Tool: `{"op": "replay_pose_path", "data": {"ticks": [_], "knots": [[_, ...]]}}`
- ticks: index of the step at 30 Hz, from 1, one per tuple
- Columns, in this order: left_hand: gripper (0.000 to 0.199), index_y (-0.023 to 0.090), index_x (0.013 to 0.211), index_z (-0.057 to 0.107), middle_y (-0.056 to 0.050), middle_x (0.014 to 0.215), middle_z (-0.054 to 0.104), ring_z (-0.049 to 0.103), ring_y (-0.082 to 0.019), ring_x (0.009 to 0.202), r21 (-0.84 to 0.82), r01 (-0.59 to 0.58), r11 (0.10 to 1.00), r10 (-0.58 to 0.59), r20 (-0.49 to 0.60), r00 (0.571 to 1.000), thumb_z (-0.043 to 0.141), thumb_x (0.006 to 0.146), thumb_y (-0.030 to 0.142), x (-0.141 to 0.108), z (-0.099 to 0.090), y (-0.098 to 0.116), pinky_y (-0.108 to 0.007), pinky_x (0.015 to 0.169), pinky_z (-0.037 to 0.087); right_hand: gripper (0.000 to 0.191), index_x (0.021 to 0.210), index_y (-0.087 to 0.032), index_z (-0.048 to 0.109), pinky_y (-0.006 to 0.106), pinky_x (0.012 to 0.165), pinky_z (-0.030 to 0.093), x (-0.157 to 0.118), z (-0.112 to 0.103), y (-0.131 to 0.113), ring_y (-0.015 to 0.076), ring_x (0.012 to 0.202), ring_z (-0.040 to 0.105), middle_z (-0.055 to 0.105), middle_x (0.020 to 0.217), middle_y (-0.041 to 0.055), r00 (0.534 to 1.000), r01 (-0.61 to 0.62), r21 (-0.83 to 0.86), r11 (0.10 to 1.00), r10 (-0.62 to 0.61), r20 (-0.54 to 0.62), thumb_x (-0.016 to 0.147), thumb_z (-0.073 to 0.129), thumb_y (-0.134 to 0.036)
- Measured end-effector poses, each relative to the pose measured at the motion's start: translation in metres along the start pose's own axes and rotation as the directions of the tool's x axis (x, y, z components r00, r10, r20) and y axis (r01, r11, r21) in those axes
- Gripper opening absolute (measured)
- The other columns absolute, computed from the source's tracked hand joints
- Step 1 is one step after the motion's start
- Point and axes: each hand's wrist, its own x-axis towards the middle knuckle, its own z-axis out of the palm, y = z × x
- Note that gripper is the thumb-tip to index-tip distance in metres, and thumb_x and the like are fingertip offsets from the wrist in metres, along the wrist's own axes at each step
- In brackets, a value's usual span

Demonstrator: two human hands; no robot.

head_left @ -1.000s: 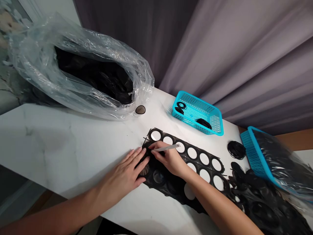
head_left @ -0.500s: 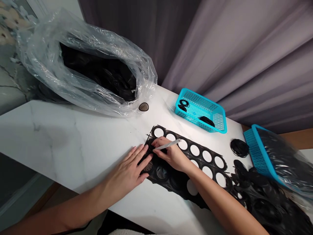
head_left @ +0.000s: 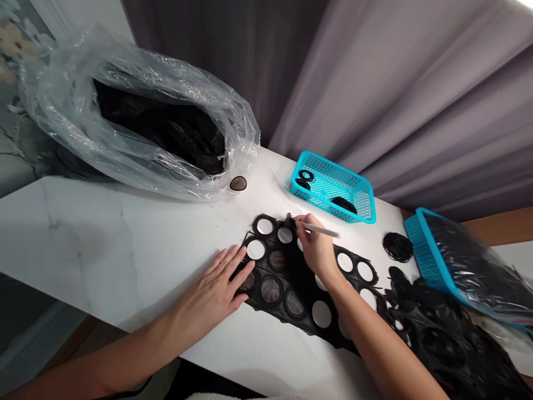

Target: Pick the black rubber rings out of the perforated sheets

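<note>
- Your curtain (head_left: 375, 100) hangs behind the small turquoise basket (head_left: 368, 219).
- Your white table (head_left: 125, 239) spreads under that basket and leftward.
- Your clear bag (head_left: 170, 78), holding dark material, lies left of the basket.
- Your black sheet (head_left: 306, 303) with round openings lies flat on the table, nearer you than the basket; its long axis slants from far left to near right, roughly parallel to the basket's length.
- Your dark pile (head_left: 453, 339) lies nearer you and right of the basket.
- Your second turquoise basket (head_left: 443, 261), with bagged black material, is further right.
- Your left hand (head_left: 219, 280) is palm down, nearer you and left of the basket, fingers spread and pointing away, fingertips at the sheet's left end; it clasps nothing.
- Your right hand (head_left: 318, 250), just nearer you than the basket, reaches away and left, pinching the slim pale tool (head_left: 318, 229); its tip points left at the sheet's far edge.
- Your black coil (head_left: 397, 247) sits right of the basket.
- Your brown oval disc (head_left: 238, 183) lies to its left, by the bag.
</note>
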Motion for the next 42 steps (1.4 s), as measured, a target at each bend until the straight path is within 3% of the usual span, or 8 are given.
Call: {"op": "replay_pose_path", "data": {"ticks": [7, 13, 23, 32, 35, 37, 39, 42], "knots": [[0.047, 0.012, 0.14, 0.051, -0.02, 0.157, 0.037, 0.034, -0.035, 0.147, -0.062, -0.042, 0.997, 0.045, 0.036, 0.998, 0.058, 0.097, 0.03, 0.021, 0.007, 0.021, -0.05, 0.116, 0.037, 0.012, 0.095, -0.022, 0.06, 0.031, 0.072, 0.047, -0.034, -0.02, -0.009, 0.0186, 0.081, 0.06, 0.067, 0.092, 0.0041, 0.911, -0.064, 0.183, 0.981, -0.017, 0.412, 0.099, 0.049, -0.024], [0.049, 0.022, 0.146, 0.046, -0.013, 0.16, 0.034, 0.033, -0.031, 0.148, -0.145, -0.06, 0.988, 0.072, 0.079, 0.994, 0.053, 0.1, 0.035, 0.019, 0.012, 0.02, -0.048, 0.117, 0.035, 0.012, 0.088, -0.022, 0.057, 0.034, 0.082, 0.048, -0.035, -0.02, -0.008, 0.0193, 0.093, 0.059, 0.064, 0.103, 0.0055, 0.87, -0.044, 0.296, 0.954, -0.109, 0.481, 0.099, 0.053, -0.025], [0.048, 0.024, 0.148, 0.043, -0.009, 0.161, 0.034, 0.031, -0.028, 0.149, -0.144, -0.078, 0.987, 0.091, 0.085, 0.992, 0.048, 0.102, 0.038, 0.02, 0.006, 0.016, -0.046, 0.119, 0.032, 0.012, 0.088, -0.022, 0.055, 0.032, 0.078, 0.048, -0.03, -0.021, -0.005, 0.018, 0.089, 0.058, 0.062, 0.101, 0.0054, 0.864, 0.017, 0.298, 0.955, -0.164, 0.475, 0.099, 0.053, -0.021], [0.051, 0.022, 0.149, 0.043, -0.012, 0.162, 0.031, 0.031, -0.03, 0.149, -0.123, -0.094, 0.988, 0.104, 0.083, 0.991, 0.049, 0.101, 0.038, 0.019, 0.008, 0.016, -0.049, 0.117, 0.035, 0.014, 0.092, -0.022, 0.056, 0.037, 0.085, 0.049, -0.052, -0.005, -0.015, 0.0234, 0.1, 0.057, 0.063, 0.111, 0.0099, 0.908, 0.198, 0.05, 0.979, -0.202, 0.366, 0.096, 0.046, -0.013], [0.05, 0.023, 0.15, 0.042, -0.011, 0.16, 0.035, 0.032, -0.031, 0.148, -0.1, -0.108, 0.989, 0.116, 0.076, 0.99, 0.048, 0.102, 0.037, 0.018, 0.007, 0.014, -0.049, 0.116, 0.037, 0.013, 0.093, -0.022, 0.055, 0.034, 0.078, 0.048, -0.04, -0.018, 0.004, 0.0207, 0.086, 0.058, 0.064, 0.095, 0.0063, 0.995, 0.008, 0.038, 0.999, -0.012, 0.102, 0.099, 0.044, -0.02], [0.048, 0.023, 0.148, 0.044, -0.011, 0.158, 0.039, 0.034, -0.032, 0.147, -0.091, -0.113, 0.989, 0.12, 0.068, 0.991, 0.047, 0.103, 0.038, 0.02, 0.005, 0.014, -0.051, 0.115, 0.038, 0.014, 0.089, -0.021, 0.055, 0.031, 0.07, 0.045, -0.032, -0.035, 0.018, 0.0178, 0.073, 0.055, 0.065, 0.089, 0.0045, 0.989, -0.14, 0.054, 0.989, 0.143, -0.041, 0.099, 0.046, -0.026], [0.044, 0.021, 0.141, 0.052, -0.013, 0.154, 0.044, 0.034, -0.034, 0.147, -0.098, -0.11, 0.989, 0.116, 0.059, 0.992, 0.048, 0.102, 0.04, 0.026, 0.002, 0.016, -0.054, 0.114, 0.039, 0.016, 0.087, -0.021, 0.055, 0.029, 0.064, 0.042, -0.03, -0.05, 0.025, 0.0159, 0.066, 0.051, 0.065, 0.088, 0.0041, 0.98, -0.192, 0.068, 0.979, 0.194, -0.038, 0.099, 0.048, -0.03], [0.039, 0.016, 0.133, 0.058, -0.016, 0.152, 0.046, 0.036, -0.033, 0.146, -0.16, -0.113, 0.981, 0.124, 0.059, 0.991, 0.051, 0.102, 0.038, 0.043, 0.002, 0.024, -0.052, 0.116, 0.038, 0.016, 0.092, -0.021, 0.059, 0.028, 0.061, 0.04, -0.042, -0.06, 0.024, 0.016, 0.068, 0.05, 0.064, 0.085, 0.0029, 0.975, -0.142, 0.092, 0.986, 0.123, 0.185, 0.099, 0.047, -0.029]]}}
